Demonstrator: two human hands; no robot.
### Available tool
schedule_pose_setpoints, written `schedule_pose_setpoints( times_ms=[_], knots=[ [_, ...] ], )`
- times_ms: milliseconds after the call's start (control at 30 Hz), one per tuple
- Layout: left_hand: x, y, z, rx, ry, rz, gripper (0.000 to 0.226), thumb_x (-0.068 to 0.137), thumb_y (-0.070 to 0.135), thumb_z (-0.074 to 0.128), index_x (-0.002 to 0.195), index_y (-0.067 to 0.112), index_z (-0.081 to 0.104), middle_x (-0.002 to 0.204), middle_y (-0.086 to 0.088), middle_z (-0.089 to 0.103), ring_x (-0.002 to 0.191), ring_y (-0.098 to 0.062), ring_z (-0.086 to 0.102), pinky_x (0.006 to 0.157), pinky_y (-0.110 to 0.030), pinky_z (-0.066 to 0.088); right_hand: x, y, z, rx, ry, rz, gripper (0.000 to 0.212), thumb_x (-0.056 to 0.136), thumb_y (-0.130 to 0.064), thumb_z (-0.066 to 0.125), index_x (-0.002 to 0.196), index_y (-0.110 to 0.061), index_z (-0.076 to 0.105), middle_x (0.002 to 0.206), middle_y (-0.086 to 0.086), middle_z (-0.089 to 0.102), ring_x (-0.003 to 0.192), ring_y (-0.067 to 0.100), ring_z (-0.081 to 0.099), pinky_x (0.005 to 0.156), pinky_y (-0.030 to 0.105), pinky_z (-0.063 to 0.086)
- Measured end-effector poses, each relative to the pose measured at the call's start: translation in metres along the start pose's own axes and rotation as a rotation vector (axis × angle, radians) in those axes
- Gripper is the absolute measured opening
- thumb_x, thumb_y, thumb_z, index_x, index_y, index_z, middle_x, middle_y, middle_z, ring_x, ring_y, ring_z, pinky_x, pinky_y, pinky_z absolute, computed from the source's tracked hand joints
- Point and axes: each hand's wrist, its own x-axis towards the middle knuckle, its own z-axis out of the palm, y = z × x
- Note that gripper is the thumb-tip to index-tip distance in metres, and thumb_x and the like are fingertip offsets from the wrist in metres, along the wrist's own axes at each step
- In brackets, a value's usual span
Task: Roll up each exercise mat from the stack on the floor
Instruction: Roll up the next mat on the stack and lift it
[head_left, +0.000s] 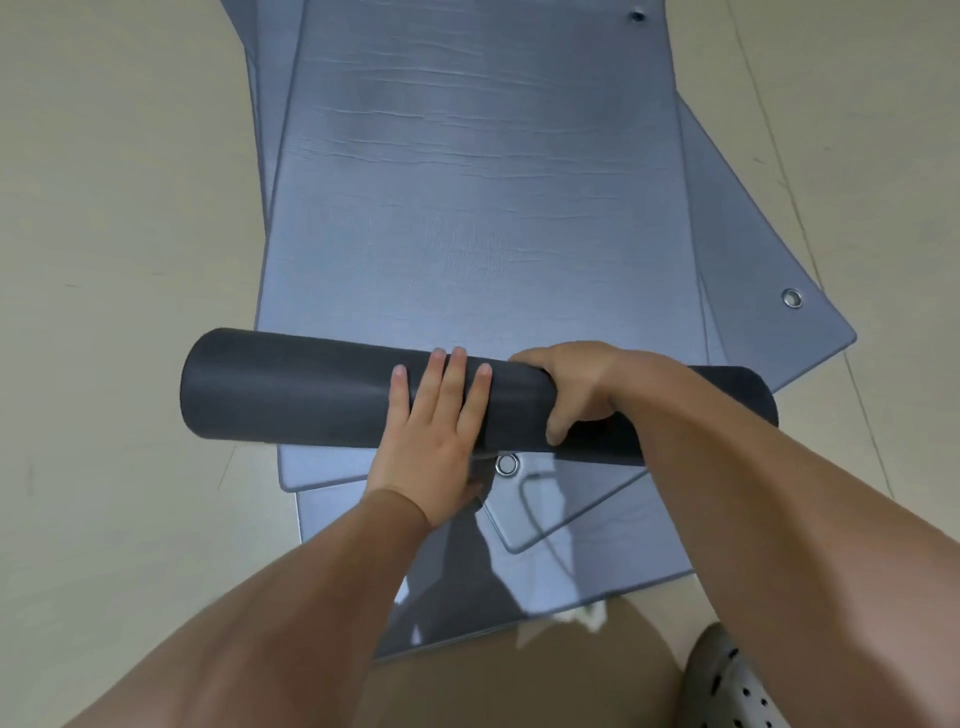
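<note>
I've got pale floor (104, 208) all around, and on it the stack of mats (467, 208), blue-grey sheets fanned at odd angles, running far out beyond my fingertips. Across the stack, right under both palms, lies the rolled mat (291, 389), a dark grey tube. Most of its length sticks out past my left little finger. My left hand (436, 431) is laid flat on the tube, fingers straight and close together, pressing down. My right hand (576, 389) grips it just beside them, fingers curled over the top and thumb on the near side. A perforated shoe (737, 686) sits below my right forearm. One metal eyelet (507, 464) shows just under the thumbs, and another eyelet (791, 298) is well off beyond my right knuckles.
</note>
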Motion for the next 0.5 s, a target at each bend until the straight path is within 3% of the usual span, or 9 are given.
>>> schedule_pose_setpoints(
  times_ms=[67,100,167,233,300,367,433,500],
  knots=[
    [0.002,0.003,0.002,0.021,-0.102,-0.037,0.137,0.079,0.069,0.066,0.15,0.009,-0.036,0.164,-0.021,-0.02,0.152,-0.04,-0.017,0.118,-0.065,-0.01,0.0,-0.001,0.014,-0.012,0.045,0.049,0.108,0.066,-0.03,0.086,0.156,-0.042,0.029,0.137,-0.002,0.058,0.122,0.025,0.056,0.108,0.044,0.045],
    [0.005,0.003,0.002,0.029,-0.12,-0.043,0.136,0.08,0.068,0.065,0.149,0.01,-0.038,0.163,-0.021,-0.023,0.152,-0.04,-0.019,0.119,-0.064,-0.011,-0.001,-0.003,0.021,-0.029,0.092,0.073,0.114,0.067,-0.031,0.084,0.161,-0.041,0.02,0.147,0.0,0.051,0.134,0.028,0.048,0.118,0.051,0.034],
    [0.014,0.0,-0.003,0.027,-0.12,-0.045,0.135,0.078,0.071,0.064,0.155,0.011,-0.029,0.166,-0.018,-0.019,0.154,-0.039,-0.015,0.121,-0.063,-0.008,-0.006,-0.009,0.035,-0.03,0.217,0.096,0.118,0.071,-0.036,0.079,0.163,-0.04,0.006,0.166,0.005,0.027,0.156,0.032,0.018,0.125,0.062,0.004],
    [0.031,-0.006,-0.012,-0.032,-0.146,-0.05,0.139,0.069,0.078,0.067,0.159,0.014,-0.017,0.168,-0.015,-0.012,0.155,-0.036,-0.011,0.122,-0.062,-0.005,-0.013,-0.018,0.051,-0.016,0.393,0.111,0.116,0.076,-0.045,0.075,0.164,-0.038,-0.002,0.173,0.007,0.003,0.159,0.033,-0.009,0.123,0.066,-0.009],
    [0.052,-0.015,-0.024,-0.08,-0.188,-0.049,0.146,0.059,0.082,0.071,0.16,0.018,-0.012,0.169,-0.012,-0.007,0.156,-0.034,-0.009,0.123,-0.061,-0.004,-0.014,-0.024,0.075,0.004,0.623,0.141,0.113,0.079,-0.055,0.069,0.165,-0.032,-0.001,0.174,0.01,-0.006,0.158,0.035,-0.015,0.122,0.068,-0.01],
    [0.076,-0.024,-0.038,-0.073,-0.251,-0.043,0.153,0.052,0.081,0.077,0.161,0.02,-0.01,0.17,-0.009,-0.004,0.157,-0.033,-0.008,0.123,-0.062,-0.001,-0.014,-0.025,0.102,0.002,0.817,0.16,0.113,0.077,-0.064,0.065,0.166,-0.023,0.009,0.173,0.016,-0.002,0.158,0.039,-0.009,0.121,0.069,-0.007],
    [0.094,-0.029,-0.047,-0.063,-0.321,-0.034,0.16,0.046,0.081,0.081,0.161,0.021,-0.013,0.17,-0.007,-0.009,0.156,-0.032,-0.012,0.12,-0.066,-0.002,-0.011,-0.019,0.116,-0.082,0.815,0.174,0.124,0.073,-0.08,0.06,0.166,-0.019,0.008,0.172,0.019,-0.004,0.158,0.042,-0.009,0.12,0.071,-0.003],
    [0.098,-0.029,-0.047,-0.05,-0.296,-0.033,0.162,0.043,0.084,0.078,0.16,0.022,-0.015,0.169,-0.008,-0.016,0.155,-0.033,-0.018,0.116,-0.07,-0.007,-0.005,-0.013,0.113,-0.121,0.741,0.184,0.139,0.065,-0.092,0.057,0.165,-0.022,-0.009,0.171,0.017,-0.018,0.156,0.041,-0.021,0.12,0.072,-0.007]
  ],
)
